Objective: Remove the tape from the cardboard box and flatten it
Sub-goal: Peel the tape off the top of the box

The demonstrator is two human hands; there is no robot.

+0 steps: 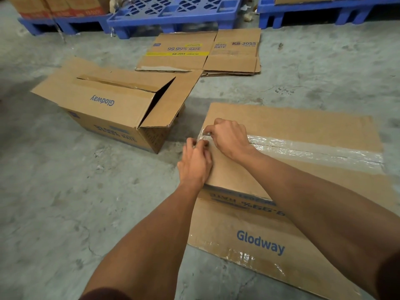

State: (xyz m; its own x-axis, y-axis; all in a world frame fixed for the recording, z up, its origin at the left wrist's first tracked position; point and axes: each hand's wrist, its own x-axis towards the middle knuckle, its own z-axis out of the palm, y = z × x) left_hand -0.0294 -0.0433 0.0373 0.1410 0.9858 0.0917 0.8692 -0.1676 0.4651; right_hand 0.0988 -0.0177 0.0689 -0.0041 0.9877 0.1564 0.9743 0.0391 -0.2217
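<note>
The box (287,124) you are working on sits on the floor (65,191) at the near right, its top closed and sealed by a strip of clear tape (313,148) running along the middle seam from left to right. A second, wrinkled band of tape crosses the near flap by the "Glodway" print.

Both your hands are at the left end of that strip, at the box's left edge. Your right hand (229,139) lies over the top with its fingers curled down, pinching the tape end. Your left hand (194,163) comes up against the box's left side, fingers curled in close to the same tape end, touching the right hand's fingertips; whether it actually grips the tape or only picks at it you cannot tell from here.

To the left, well apart, stands a second box (108,105) with its top flaps partly open, one flap sticking out to the right. Beyond it, further away, a pile of flattened boxes (201,53) lies on the floor. Along the far edge stand blue pallets (173,16), some carrying more cartons (58,5).
</note>
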